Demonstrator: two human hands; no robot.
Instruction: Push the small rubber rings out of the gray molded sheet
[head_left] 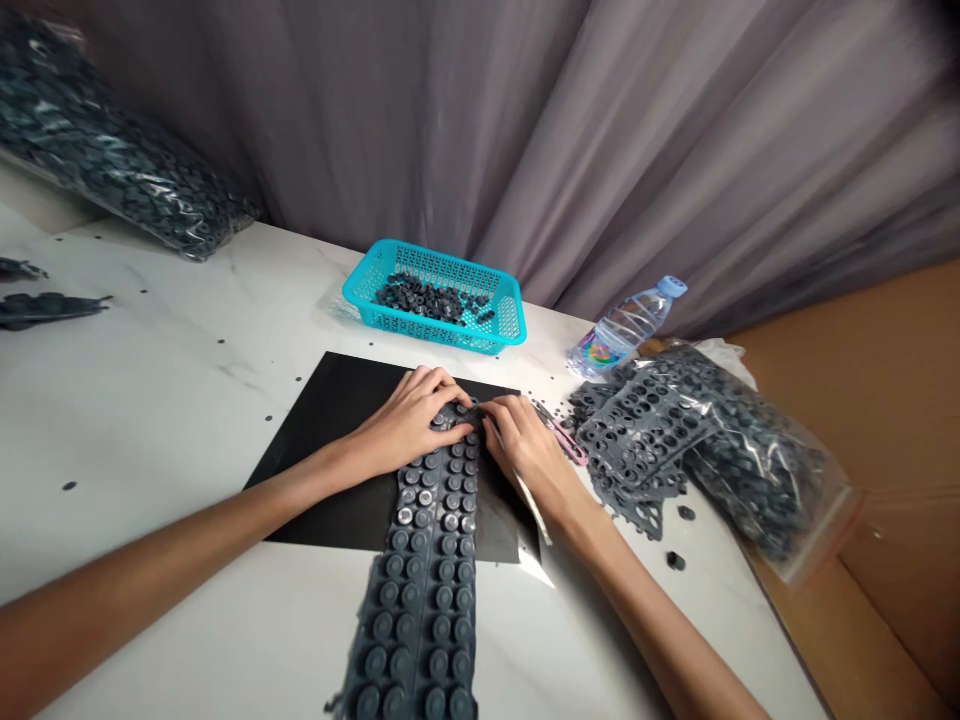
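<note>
L hand (412, 418) & R hand (527, 438) ungloved, both slim, w/ narrow fingers (428, 378) & softly rounded knuckles; L thumb (452, 436) likewise thin, nail detail too small to tell. L forearm (180, 555) & R forearm (637, 600) bare, smooth-surfaced, slender, each tapering twd a narrow wrist (330, 470) & looking wider nr the edge of view. Skin uncovered all the way, fingertips to approx. where view cuts each arm off.
</note>
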